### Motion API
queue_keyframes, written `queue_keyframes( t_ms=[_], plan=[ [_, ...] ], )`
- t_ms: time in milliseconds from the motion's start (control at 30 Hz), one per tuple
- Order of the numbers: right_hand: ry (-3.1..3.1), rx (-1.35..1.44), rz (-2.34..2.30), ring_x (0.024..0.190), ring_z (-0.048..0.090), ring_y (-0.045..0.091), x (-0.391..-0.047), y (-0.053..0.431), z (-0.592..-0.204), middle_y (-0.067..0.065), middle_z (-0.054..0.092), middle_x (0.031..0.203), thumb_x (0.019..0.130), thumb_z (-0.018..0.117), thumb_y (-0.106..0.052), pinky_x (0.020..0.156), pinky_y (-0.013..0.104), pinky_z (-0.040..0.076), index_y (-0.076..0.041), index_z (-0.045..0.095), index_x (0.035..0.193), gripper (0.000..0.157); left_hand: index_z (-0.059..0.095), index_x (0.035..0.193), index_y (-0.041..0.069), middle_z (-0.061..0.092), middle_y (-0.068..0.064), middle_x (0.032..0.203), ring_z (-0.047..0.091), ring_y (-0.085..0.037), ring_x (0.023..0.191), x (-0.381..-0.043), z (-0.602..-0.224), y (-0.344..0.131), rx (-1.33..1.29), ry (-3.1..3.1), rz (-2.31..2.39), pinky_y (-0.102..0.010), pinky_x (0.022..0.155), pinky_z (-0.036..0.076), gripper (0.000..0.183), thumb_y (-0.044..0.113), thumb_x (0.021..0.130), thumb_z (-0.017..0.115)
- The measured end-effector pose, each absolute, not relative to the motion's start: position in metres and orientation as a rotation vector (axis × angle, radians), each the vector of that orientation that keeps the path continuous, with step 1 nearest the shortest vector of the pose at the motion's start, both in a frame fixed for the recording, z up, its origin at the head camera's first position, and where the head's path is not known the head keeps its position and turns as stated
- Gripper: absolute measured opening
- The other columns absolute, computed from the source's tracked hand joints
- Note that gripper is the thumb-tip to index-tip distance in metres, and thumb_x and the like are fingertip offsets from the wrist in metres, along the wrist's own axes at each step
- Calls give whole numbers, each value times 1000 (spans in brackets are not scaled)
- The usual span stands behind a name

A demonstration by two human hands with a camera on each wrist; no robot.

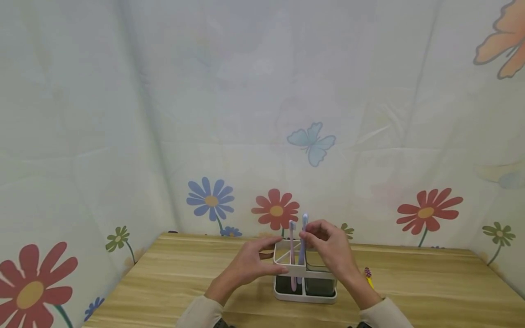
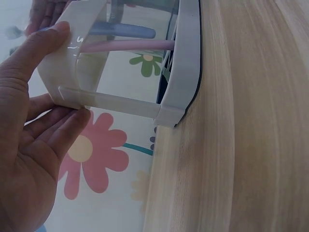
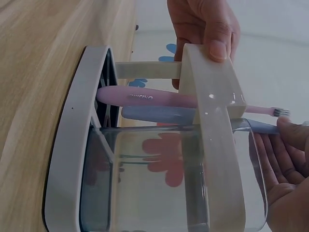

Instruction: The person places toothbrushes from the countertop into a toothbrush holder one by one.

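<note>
A white toothbrush holder with a dark base stands upright on the table. My left hand grips its upper frame at the left, thumb on the near side and fingers on the far side. A pink toothbrush stands in a left compartment, bristles up. Beside it is a blue toothbrush, pinched near its head between the thumb and fingers of my right hand. In the left wrist view, the blue handle's lower end hangs short of the base. A clear grey cup fills the holder's right side.
A yellow object with a dark striped end lies on the wooden table right of the holder, partly hidden by my right forearm. Behind the table hangs a pale curtain printed with flowers and butterflies.
</note>
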State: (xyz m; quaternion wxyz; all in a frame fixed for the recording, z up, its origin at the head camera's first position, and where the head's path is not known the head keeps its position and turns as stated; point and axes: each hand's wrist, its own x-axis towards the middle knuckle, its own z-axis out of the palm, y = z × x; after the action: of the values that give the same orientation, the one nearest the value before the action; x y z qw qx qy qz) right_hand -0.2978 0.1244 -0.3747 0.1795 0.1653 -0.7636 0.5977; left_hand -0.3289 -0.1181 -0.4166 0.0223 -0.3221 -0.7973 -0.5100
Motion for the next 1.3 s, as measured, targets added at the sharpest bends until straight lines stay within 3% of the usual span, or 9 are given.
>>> queue_keyframes(
  t_ms=[433, 1000, 1300],
  plan=[
    [-2181, 514, 1681, 93, 73, 25, -300, 122, -380, 10, 72, 98, 95, 78, 1, 81, 32, 66, 1, 72, 108, 14, 57, 151, 3, 57, -16, 151, 64, -36, 129, -328, -416, -119, -1002, -2465, -1568, -42, 102, 57, 76, 26, 88, 91],
    [-2217, 501, 1641, 90, 73, 24, -299, 122, -380, 8, 73, 97, 95, 78, 0, 78, 30, 66, 2, 72, 110, 17, 57, 151, 1, 57, -20, 150, 64, -38, 129, -329, -416, -118, -1012, -2451, -1581, -51, 103, 56, 76, 25, 87, 91],
    [-2216, 515, 1666, 95, 74, 28, -298, 125, -379, 10, 73, 101, 95, 78, -1, 80, 32, 66, 4, 70, 113, 20, 57, 151, 3, 57, -18, 150, 64, -37, 129, -328, -416, -118, -1011, -2454, -1578, -49, 103, 56, 76, 26, 88, 91]
  ],
)
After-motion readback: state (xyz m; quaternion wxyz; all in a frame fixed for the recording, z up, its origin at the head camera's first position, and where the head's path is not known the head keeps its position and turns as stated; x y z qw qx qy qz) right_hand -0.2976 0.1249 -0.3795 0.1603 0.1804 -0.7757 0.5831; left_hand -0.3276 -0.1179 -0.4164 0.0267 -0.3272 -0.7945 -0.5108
